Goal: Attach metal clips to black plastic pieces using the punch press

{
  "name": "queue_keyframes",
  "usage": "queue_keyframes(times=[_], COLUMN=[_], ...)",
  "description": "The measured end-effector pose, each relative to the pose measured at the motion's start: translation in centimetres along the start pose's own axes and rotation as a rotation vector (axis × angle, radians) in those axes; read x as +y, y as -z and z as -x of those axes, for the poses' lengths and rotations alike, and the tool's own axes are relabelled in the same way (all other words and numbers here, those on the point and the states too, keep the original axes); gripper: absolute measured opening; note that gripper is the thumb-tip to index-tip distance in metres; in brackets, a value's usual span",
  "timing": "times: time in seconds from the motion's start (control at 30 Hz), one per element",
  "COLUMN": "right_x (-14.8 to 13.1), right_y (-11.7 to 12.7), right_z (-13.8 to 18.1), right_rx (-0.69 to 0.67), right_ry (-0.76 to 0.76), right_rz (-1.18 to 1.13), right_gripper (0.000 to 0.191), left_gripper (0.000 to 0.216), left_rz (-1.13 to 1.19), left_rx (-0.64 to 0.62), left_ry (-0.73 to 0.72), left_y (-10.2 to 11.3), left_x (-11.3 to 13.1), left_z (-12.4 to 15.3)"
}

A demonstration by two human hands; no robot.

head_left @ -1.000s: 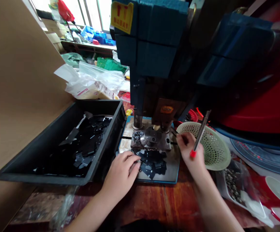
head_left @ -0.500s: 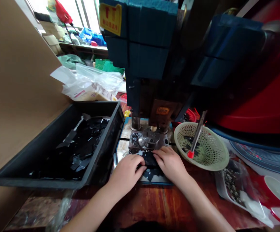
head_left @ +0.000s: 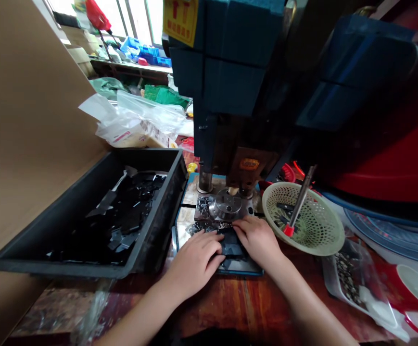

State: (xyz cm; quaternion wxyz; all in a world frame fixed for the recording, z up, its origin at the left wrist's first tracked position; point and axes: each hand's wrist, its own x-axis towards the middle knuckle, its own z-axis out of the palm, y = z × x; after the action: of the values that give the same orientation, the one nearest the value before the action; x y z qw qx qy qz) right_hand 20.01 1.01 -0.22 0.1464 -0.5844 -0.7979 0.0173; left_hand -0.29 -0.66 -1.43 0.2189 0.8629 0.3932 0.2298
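Black flat pieces (head_left: 233, 250) lie in a small heap on the front of the press's base plate (head_left: 186, 218). My left hand (head_left: 198, 257) is curled at their left side, thumb and fingertips on the pieces. From the right, my right hand (head_left: 257, 239) has its fingers bent together against the pieces' right edge. Part of the heap is hidden under both hands. Just behind them sits a metal die block (head_left: 226, 204) with a round disc on top, beneath the blue press head (head_left: 226, 86). Small bits are scattered at the block's front left.
To the left, a black tray (head_left: 82, 273) holds many dark flat scraps. At right stand a pale green basket (head_left: 320, 226) with a red-tipped metal tool (head_left: 300, 202), a bag of small metal parts (head_left: 346, 278) and a red mug (head_left: 411, 288). Cardboard (head_left: 24, 120) rises at far left.
My left hand's fingers have spread and reached forward over the pieces' left side. The right hand stays at the right edge, slightly shifted. The whole view has moved a little.
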Motion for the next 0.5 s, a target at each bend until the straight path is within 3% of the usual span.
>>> queue_keyframes(times=[0.13, 0.5], right_x=[-0.7, -1.4], right_y=[0.3, -0.1], right_z=[-0.6, -1.0], right_rx=[-0.030, -0.041], right_ry=[0.038, 0.057], right_rz=[0.134, 0.129], right_gripper=[0.022, 0.024], left_gripper=[0.002, 0.002], left_rz=[0.002, -0.014], left_rx=[0.010, 0.027], left_ry=[-0.004, -0.009], left_y=[0.0, -0.4], left_x=[-0.1, -0.3], left_z=[0.1, 0.6])
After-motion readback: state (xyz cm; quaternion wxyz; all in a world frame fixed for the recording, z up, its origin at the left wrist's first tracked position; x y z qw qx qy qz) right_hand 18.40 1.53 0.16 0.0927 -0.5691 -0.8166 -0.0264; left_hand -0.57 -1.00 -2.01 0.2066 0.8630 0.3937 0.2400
